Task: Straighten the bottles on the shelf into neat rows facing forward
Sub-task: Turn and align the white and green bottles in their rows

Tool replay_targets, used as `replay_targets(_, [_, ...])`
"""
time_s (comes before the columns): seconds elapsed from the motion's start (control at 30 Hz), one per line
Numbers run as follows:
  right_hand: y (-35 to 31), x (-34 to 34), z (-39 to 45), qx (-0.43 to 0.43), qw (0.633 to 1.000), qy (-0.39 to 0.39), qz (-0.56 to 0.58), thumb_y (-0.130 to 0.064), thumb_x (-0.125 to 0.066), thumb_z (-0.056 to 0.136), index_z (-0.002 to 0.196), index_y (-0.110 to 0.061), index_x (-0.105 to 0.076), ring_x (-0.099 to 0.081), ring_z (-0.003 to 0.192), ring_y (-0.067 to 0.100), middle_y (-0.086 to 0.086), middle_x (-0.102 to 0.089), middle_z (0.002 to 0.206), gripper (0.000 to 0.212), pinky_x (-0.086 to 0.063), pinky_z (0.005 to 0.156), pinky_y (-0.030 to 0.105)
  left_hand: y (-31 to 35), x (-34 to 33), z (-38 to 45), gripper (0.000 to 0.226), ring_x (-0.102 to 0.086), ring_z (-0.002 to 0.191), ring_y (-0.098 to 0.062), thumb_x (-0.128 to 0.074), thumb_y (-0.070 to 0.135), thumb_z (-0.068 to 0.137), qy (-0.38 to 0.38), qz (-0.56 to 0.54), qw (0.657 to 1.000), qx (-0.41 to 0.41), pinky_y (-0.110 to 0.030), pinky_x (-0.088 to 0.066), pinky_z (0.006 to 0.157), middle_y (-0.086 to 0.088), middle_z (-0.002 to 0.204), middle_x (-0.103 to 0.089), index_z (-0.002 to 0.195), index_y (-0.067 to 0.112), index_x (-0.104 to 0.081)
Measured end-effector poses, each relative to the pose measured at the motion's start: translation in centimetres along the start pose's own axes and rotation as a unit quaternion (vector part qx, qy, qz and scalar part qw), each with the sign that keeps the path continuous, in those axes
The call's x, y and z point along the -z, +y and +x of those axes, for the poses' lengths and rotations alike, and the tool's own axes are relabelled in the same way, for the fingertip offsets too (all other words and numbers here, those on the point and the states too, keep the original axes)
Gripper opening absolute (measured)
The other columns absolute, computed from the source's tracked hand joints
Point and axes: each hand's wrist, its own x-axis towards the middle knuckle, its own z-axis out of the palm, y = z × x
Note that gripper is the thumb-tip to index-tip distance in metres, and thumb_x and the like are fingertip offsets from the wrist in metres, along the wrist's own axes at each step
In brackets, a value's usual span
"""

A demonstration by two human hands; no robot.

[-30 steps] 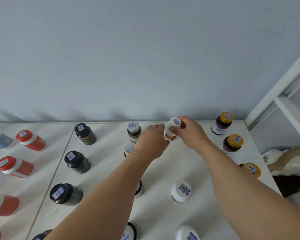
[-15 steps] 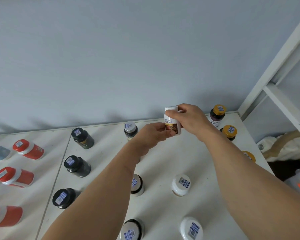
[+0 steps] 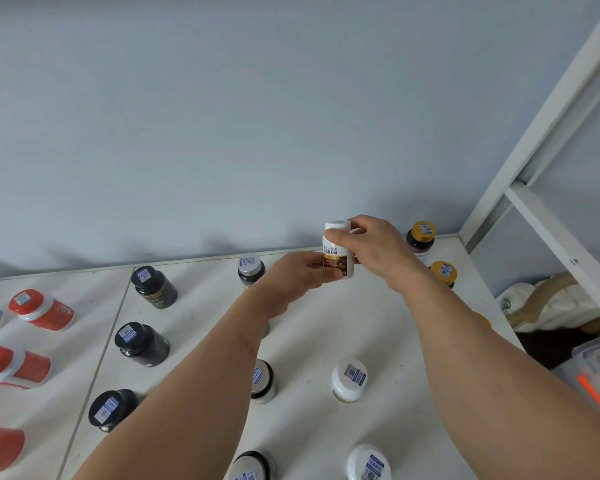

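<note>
1. Head view, change noted: the white bottle we had at shelf level a second ago, cap tipped toward us, is now lifted upright above the shelf, its label facing us; half a second ago it was already raised, and it sits much the same now
2. Head view, framing: we look higher up the wall than a second ago, so the rows of bottles lie lower in the picture
3. Left hand: reaches in from the lower left, fingers curled round the lower part of the white bottle, thumb on the label
4. Right hand: comes in from the lower right, fingers and thumb curled round the bottle's white cap and shoulder from the right side
5. Item held: white bottle, between both hands, clear of the shelf, near the back wall
6. Silver-capped dark bottle: stands on the shelf just left of our left hand
7. Yellow-capped bottles: at the back right, partly behind the right wrist
8. Black-capped bottles: one column at the left of the same board
9. Red bottles: lying on the next board, far left
</note>
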Motion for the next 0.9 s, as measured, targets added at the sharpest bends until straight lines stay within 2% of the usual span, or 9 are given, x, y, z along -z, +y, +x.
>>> replay_targets(0.07, [0.4, -0.1, 0.1, 0.008, 1.000, -0.006, -0.007, -0.044, -0.070, 0.082, 0.107, -0.022, -0.067, -0.064, 0.091, 0.010, -0.006, -0.067, 0.102, 0.034, -0.055, 0.081, 0.035, -0.1, 0.0, 0.3, 0.029, -0.062, 0.111, -0.015, -0.071, 0.037, 0.083, 0.051, 0.175, 0.983, 0.004, -0.034, -0.046, 0.095, 0.007, 0.112, -0.070, 0.112, 0.034, -0.068])
replay_targets(0.17, [1.6, -0.8, 0.3, 0.018, 1.000, -0.016, -0.012, -0.041, -0.072, 0.083, 0.113, -0.023, -0.066, -0.062, 0.095, 0.009, -0.008, -0.067, 0.105, 0.036, -0.051, 0.080, 0.029, -0.5, -0.3, 0.4, 0.050, -0.054, 0.121, -0.018, -0.058, 0.046, 0.091, 0.100, 0.494, 0.864, -0.012, -0.034, -0.046, 0.093, 0.005, 0.132, -0.058, 0.137, 0.027, -0.050])
replay_targets(0.23, [2.7, -1.6, 0.6, 0.017, 1.000, -0.014, -0.005, -0.039, -0.075, 0.081, 0.114, -0.025, -0.066, -0.063, 0.099, 0.011, -0.009, -0.068, 0.106, 0.037, -0.052, 0.083, 0.031, -0.9, -0.5, 0.4, 0.043, -0.055, 0.116, -0.020, -0.050, 0.045, 0.094, 0.130, 0.570, 0.810, -0.054, -0.034, -0.045, 0.083, 0.003, 0.126, -0.059, 0.133, 0.024, -0.052])
replay_targets(0.33, [4.2, -2.9, 0.8, 0.013, 1.000, -0.015, 0.013, -0.038, -0.079, 0.077, 0.111, -0.030, -0.068, -0.065, 0.098, 0.008, -0.013, -0.071, 0.102, 0.037, -0.053, 0.087, 0.032, -1.6, -0.5, 0.4, 0.037, -0.056, 0.109, -0.022, -0.045, 0.044, 0.097, 0.150, 0.611, 0.774, -0.077, -0.033, -0.040, 0.078, 0.002, 0.118, -0.061, 0.124, 0.022, -0.056])
replay_targets(0.47, [5.2, -4.0, 0.9, 0.005, 0.999, -0.027, 0.039, -0.035, -0.081, 0.076, 0.110, -0.032, -0.068, -0.066, 0.097, 0.005, -0.015, -0.072, 0.100, 0.036, -0.053, 0.091, 0.036, -2.3, -0.4, 0.2, 0.034, -0.056, 0.108, -0.023, -0.044, 0.043, 0.098, 0.147, 0.631, 0.759, -0.060, -0.034, -0.042, 0.080, 0.001, 0.116, -0.061, 0.119, 0.020, -0.058])
replay_targets(0.67, [5.5, -4.5, 1.2, -0.004, 0.999, -0.040, 0.012, -0.045, -0.081, 0.069, 0.107, -0.038, -0.066, -0.065, 0.100, 0.009, -0.017, -0.071, 0.100, 0.041, -0.052, 0.092, 0.042, -2.6, -0.8, -0.3, 0.035, -0.058, 0.106, -0.023, -0.042, 0.043, 0.098, 0.141, 0.634, 0.760, -0.042, -0.034, -0.043, 0.076, 0.000, 0.117, -0.061, 0.120, 0.020, -0.057])
replay_targets(0.77, [5.1, -4.3, 0.9, -0.016, 0.998, -0.053, -0.019, -0.034, -0.084, 0.069, 0.120, -0.032, -0.059, -0.058, 0.115, 0.015, -0.010, -0.065, 0.119, 0.057, -0.046, 0.098, 0.041, -2.2, -1.1, -1.0, 0.033, -0.058, 0.106, -0.023, -0.042, 0.041, 0.098, 0.149, 0.638, 0.754, -0.045, -0.034, -0.042, 0.075, 0.000, 0.117, -0.062, 0.119, 0.020, -0.057])
replay_targets(0.83, [4.7, -3.8, 0.2, -0.023, 0.997, -0.045, -0.063, -0.037, -0.083, 0.072, 0.137, -0.024, -0.048, -0.050, 0.126, 0.018, -0.002, -0.053, 0.137, 0.075, -0.041, 0.102, 0.037, -1.5, -1.4, -1.8, 0.031, -0.058, 0.106, -0.023, -0.043, 0.040, 0.098, 0.162, 0.644, 0.745, -0.055, -0.033, -0.039, 0.072, 0.000, 0.115, -0.062, 0.115, 0.019, -0.058])
replay_targets(0.9, [4.2, -3.1, -1.1, -0.013, 0.991, -0.036, -0.130, -0.044, -0.077, 0.078, 0.141, -0.018, -0.044, -0.048, 0.128, 0.021, 0.002, -0.048, 0.143, 0.075, -0.040, 0.099, 0.035, -0.9, -1.8, -2.7, 0.030, -0.058, 0.105, -0.024, -0.043, 0.039, 0.098, 0.169, 0.651, 0.737, -0.062, -0.032, -0.036, 0.070, -0.001, 0.115, -0.062, 0.113, 0.018, -0.059])
